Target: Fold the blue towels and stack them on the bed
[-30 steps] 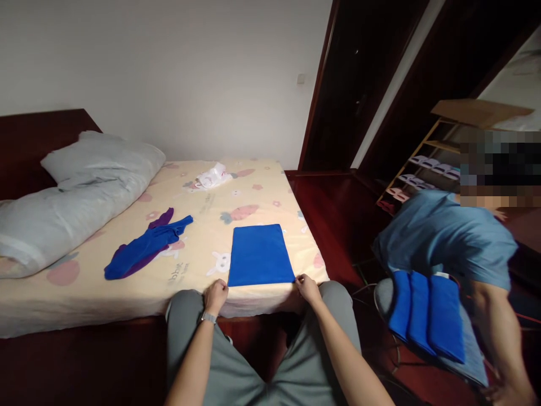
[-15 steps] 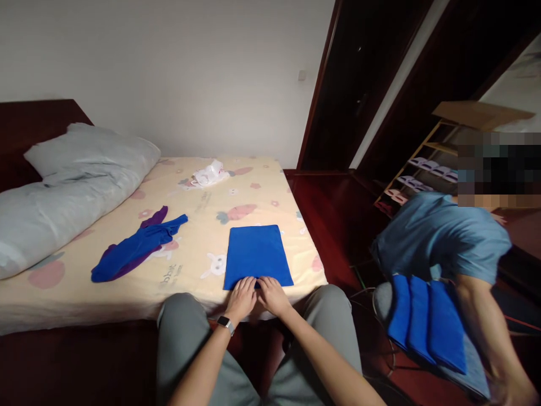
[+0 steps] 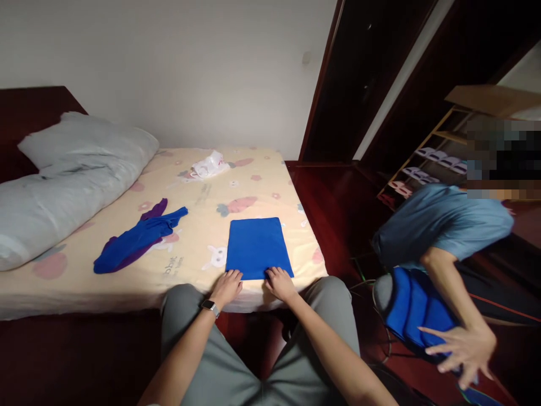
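Observation:
A blue folded cloth lies flat on the bed close to its near edge. At its near left corner is my left hand, fingers bent and closed on the edge. My right hand grips the same near edge further right, a gap between it and the left hand. The thumbs and the underside of the cloth's edge are partly hidden. To the left, a crumpled blue garment lies over a purple one.
A white plastic bag and a grey quilt lie on the bed. On the right, a co-worker in a blue shirt bends over blue cloths on a stool. Behind is a shoe rack.
My hands have moved apart along the near edge of the cloth, left hand to the left, right hand to the right. The co-worker's hand has moved over the blue cloths, fingers spread.

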`<state>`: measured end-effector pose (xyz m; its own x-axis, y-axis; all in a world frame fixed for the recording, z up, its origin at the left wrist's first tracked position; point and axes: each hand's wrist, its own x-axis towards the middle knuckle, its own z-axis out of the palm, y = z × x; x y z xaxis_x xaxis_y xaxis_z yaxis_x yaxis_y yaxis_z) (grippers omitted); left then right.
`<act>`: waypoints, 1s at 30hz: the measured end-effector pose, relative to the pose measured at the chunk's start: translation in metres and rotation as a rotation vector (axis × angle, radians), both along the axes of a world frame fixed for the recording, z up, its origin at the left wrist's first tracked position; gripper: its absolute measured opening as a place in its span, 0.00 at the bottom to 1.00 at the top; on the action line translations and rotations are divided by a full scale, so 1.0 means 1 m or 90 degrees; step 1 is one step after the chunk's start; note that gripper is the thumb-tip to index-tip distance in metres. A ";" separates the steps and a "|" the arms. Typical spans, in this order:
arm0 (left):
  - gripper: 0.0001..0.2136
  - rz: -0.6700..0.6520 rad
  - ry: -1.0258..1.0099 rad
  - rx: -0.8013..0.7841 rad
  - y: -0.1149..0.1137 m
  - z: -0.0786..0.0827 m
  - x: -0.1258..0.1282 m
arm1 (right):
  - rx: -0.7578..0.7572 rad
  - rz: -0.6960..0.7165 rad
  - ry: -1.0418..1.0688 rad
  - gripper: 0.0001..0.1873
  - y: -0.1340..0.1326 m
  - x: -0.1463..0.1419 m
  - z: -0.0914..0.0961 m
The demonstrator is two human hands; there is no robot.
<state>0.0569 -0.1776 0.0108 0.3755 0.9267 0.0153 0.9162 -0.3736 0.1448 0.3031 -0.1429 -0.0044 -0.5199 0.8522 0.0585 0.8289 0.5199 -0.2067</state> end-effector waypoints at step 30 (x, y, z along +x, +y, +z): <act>0.14 -0.016 -0.015 -0.045 0.016 0.003 -0.017 | -0.061 0.117 -0.017 0.25 0.018 0.025 0.001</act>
